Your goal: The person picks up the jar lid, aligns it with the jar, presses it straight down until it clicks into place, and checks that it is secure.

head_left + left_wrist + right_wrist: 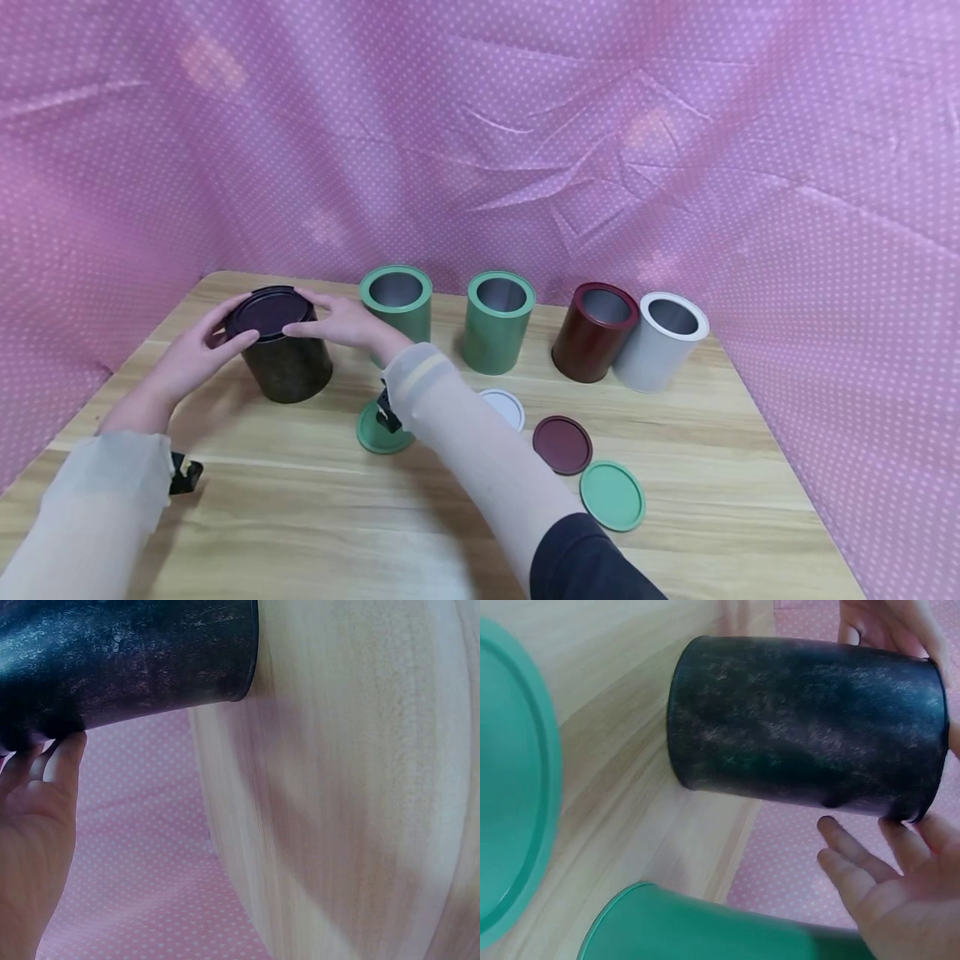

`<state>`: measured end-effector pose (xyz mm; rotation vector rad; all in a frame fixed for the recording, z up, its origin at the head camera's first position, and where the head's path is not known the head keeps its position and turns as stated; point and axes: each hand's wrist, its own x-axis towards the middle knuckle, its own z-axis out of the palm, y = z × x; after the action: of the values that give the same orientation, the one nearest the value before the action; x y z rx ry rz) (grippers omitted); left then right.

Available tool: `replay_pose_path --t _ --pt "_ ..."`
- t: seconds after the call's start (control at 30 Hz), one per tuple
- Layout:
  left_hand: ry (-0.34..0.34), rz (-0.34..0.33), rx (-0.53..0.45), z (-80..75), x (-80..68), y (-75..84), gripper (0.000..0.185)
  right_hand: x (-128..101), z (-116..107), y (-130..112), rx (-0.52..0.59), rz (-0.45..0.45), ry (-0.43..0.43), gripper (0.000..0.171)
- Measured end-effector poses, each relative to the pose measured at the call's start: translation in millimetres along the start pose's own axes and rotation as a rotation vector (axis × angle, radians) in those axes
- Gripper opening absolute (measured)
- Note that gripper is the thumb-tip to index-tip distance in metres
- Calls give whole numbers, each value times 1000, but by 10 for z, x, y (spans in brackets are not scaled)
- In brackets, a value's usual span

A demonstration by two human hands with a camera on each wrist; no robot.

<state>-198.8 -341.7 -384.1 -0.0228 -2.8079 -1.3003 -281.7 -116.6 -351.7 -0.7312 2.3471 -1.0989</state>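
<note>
At table's left end stands the black tin (287, 362), upright, dark lid (268, 312) on its top. Left hand (197, 348) and right hand (341, 323) flank the lid, fingertips touching its rim, fingers fairly straight, not wrapped round. Just right: two open green tins (397, 302) (498, 322), then a maroon tin (594, 332) touching a white tin (662, 341). Nearer on the table (697, 467) lie loose lids: green (380, 433), white (506, 407), maroon (562, 444), green (612, 495).
</note>
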Motion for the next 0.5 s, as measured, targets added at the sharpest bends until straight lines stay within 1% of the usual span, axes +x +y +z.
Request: replay_pose_path --t 0.07,0.3,0.4,0.5 --pt "9 8 3 6 -1 -6 69 -9 0 -21 -11 5 5 68" --pt "58 31 66 35 -37 -21 67 -10 18 -71 -79 0 13 70" --pt "71 44 66 47 -46 -24 66 -6 42 -59 -74 -8 33 70" --pt "82 68 65 49 -56 -29 65 2 84 -28 -24 -18 51 69"
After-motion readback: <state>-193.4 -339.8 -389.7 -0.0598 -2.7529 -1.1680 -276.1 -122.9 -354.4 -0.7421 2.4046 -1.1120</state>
